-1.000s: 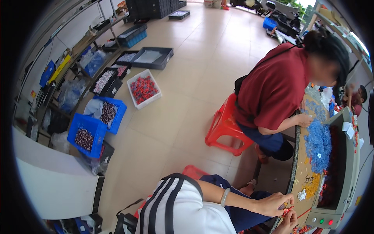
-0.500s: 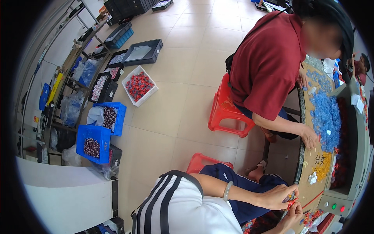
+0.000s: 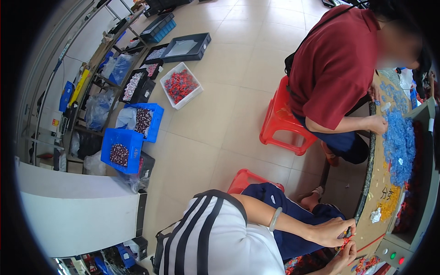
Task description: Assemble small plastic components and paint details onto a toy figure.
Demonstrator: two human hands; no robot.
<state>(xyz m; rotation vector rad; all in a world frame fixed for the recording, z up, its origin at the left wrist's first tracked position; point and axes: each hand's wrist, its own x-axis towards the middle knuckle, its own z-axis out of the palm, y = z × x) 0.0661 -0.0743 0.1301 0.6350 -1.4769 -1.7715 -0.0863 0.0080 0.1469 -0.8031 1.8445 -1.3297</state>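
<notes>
My left hand (image 3: 331, 232), with a pale bangle (image 3: 275, 219) on its wrist, is bent in a pinch at the table's near edge. My right hand (image 3: 343, 260) faces it from below, thumb and fingers also pinched. Between the fingertips of both hands shows a small red and yellow piece (image 3: 347, 239); a darker bit beside it is too small to make out. Below my hands, dark red pieces (image 3: 293, 263) lie near my lap, partly hidden by my forearm. More red pieces (image 3: 365, 264) lie on the table beside my right hand.
Along the brown table (image 3: 373, 183) lie blue pieces (image 3: 398, 146), yellow pieces (image 3: 389, 208) and a grey machine with buttons (image 3: 394, 252). A co-worker in red (image 3: 334, 68) sits on a red stool (image 3: 286, 123). Behind stand a white crate (image 3: 197, 91) and blue crates (image 3: 133, 160).
The whole view has shifted, so the scene sits farther right. My hands stay together around the small piece. The co-worker's hand has moved from near the yellow pieces to the blue pile's edge.
</notes>
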